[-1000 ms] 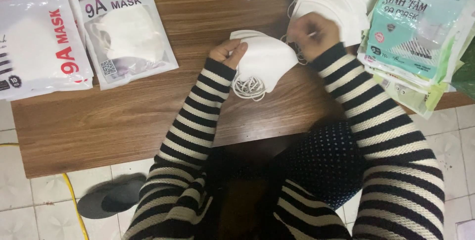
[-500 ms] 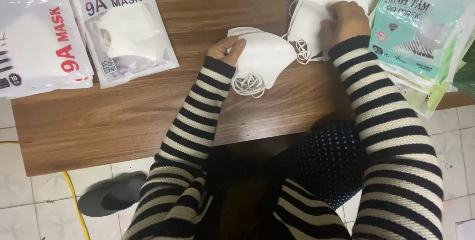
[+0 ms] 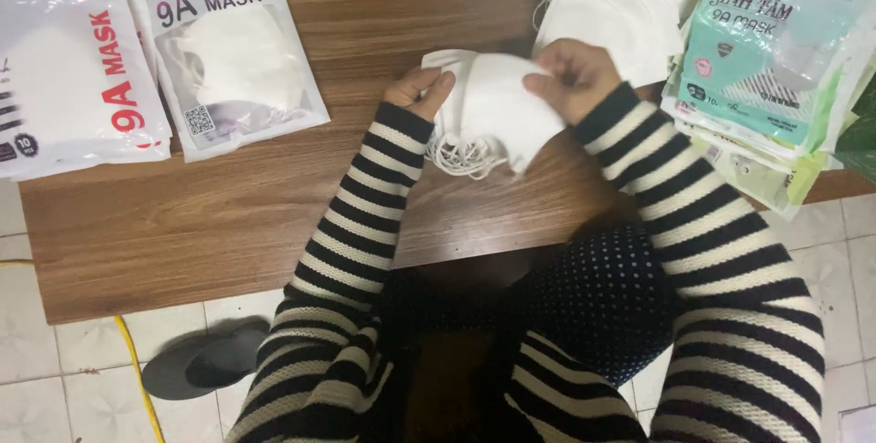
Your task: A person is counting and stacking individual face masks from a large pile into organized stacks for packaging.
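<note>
Both hands (image 3: 420, 89) (image 3: 570, 78) – fingers pinching white mask stack (image 3: 488, 110) | white packets (image 3: 233, 60) left – green packets (image 3: 766, 51) right

Left hand (image 3: 418, 89) and right hand (image 3: 573, 78) gripping a small stack of white masks (image 3: 493, 114) on the wooden surface (image 3: 228, 215). Loose masks (image 3: 620, 5) just behind, sealed mask packets (image 3: 233, 60) far left, green packets (image 3: 776, 60) right.

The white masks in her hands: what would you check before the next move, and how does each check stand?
1. Left hand grips the mask stack: ok.
2. Right hand pinches the top mask: ok.
3. Stack edges aligned: cannot tell.
4. Ear loops tidy: not ok, they dangle loose below the stack.
5. Loose mask pile near the right hand: ok.
6. Bags near the right hand: ok.
</note>
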